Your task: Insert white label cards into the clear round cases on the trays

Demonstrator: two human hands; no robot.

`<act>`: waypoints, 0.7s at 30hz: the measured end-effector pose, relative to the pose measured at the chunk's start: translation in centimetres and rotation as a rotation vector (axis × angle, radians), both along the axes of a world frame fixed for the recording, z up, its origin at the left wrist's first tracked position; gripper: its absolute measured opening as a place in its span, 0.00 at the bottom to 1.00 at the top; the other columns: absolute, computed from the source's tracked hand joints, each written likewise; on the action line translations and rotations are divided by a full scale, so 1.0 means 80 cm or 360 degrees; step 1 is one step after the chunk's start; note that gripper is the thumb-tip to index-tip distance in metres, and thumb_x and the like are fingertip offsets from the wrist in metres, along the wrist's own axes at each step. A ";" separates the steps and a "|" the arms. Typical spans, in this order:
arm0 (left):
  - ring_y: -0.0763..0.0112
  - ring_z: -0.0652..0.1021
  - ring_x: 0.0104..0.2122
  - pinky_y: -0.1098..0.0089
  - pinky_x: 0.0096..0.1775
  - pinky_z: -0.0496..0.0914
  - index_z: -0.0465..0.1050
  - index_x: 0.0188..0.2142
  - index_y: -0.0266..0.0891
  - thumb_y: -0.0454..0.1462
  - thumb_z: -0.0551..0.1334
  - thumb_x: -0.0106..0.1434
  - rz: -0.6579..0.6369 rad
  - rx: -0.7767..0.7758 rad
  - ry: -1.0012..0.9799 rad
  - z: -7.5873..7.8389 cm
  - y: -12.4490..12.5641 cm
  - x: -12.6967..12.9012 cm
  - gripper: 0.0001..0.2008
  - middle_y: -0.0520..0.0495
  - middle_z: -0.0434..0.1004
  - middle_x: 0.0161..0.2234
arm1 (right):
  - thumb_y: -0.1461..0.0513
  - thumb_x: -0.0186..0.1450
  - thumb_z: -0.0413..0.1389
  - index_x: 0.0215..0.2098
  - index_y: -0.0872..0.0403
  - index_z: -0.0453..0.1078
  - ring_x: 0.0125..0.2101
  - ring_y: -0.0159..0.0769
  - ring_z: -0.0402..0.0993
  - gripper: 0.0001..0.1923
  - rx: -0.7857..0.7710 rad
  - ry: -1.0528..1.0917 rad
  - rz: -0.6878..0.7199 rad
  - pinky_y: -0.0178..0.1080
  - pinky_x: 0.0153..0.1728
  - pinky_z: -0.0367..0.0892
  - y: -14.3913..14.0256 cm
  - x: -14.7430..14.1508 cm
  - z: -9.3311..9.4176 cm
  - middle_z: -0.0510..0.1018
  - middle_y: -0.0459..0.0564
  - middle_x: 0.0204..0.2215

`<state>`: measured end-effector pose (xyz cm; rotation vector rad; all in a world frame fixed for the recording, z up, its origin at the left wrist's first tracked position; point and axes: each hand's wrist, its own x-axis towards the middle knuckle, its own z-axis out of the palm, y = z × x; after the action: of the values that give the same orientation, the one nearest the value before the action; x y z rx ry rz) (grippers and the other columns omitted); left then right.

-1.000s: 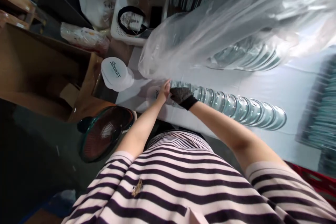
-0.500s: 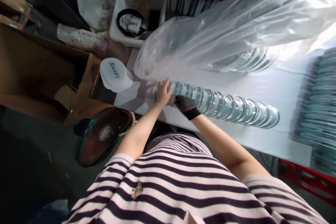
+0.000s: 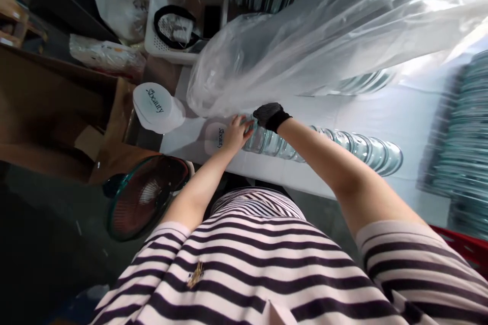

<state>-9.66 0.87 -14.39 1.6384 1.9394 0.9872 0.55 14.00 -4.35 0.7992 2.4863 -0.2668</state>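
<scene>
Head view: left hand cupped on row of clear lids end; gloved right hand curled atop.

Both hands at glass row

Both arms reach forward, bare left hand and gloved right hand meeting, fingers curled.

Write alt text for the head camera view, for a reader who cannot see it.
A person in a striped shirt works at the end of a row of clear glass pieces on a white table, bare left hand and black-gloved right hand both on it. A large clear plastic bag lies behind.
</scene>
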 end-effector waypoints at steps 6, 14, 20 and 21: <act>0.52 0.63 0.64 0.53 0.65 0.59 0.75 0.55 0.47 0.44 0.58 0.69 -0.0009 0.0011 0.0179 -0.001 0.001 0.001 0.18 0.42 0.69 0.60 | 0.58 0.71 0.45 0.53 0.56 0.73 0.45 0.51 0.78 0.20 -0.0045 0.0240 -0.0357 0.47 0.44 0.69 -0.114 0.074 -0.035 0.81 0.62 0.45; 0.48 0.60 0.66 0.49 0.66 0.56 0.75 0.56 0.46 0.42 0.59 0.68 0.0071 -0.0115 0.0290 0.012 -0.003 0.007 0.18 0.40 0.67 0.62 | 0.56 0.73 0.46 0.50 0.53 0.76 0.44 0.47 0.78 0.19 -0.0332 0.0105 -0.0406 0.45 0.45 0.70 -0.166 0.085 -0.059 0.82 0.60 0.43; 0.49 0.52 0.70 0.43 0.68 0.45 0.70 0.61 0.52 0.46 0.58 0.68 -0.0081 -0.0234 0.0671 0.043 -0.006 0.040 0.22 0.46 0.60 0.67 | 0.54 0.72 0.45 0.54 0.49 0.74 0.51 0.44 0.75 0.21 0.0024 0.0201 -0.0658 0.43 0.49 0.69 -0.045 0.120 -0.010 0.79 0.54 0.51; 0.49 0.53 0.70 0.42 0.68 0.43 0.68 0.63 0.53 0.48 0.59 0.67 -0.0152 -0.0262 0.0701 0.046 -0.005 0.046 0.25 0.46 0.60 0.68 | 0.56 0.71 0.46 0.55 0.50 0.74 0.52 0.44 0.74 0.20 0.0093 0.0193 -0.0671 0.44 0.51 0.67 -0.024 0.123 -0.007 0.78 0.54 0.53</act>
<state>-6.00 0.51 -10.68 1.9495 2.1193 0.4387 10.39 12.08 -4.91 1.3675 2.4221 -0.4003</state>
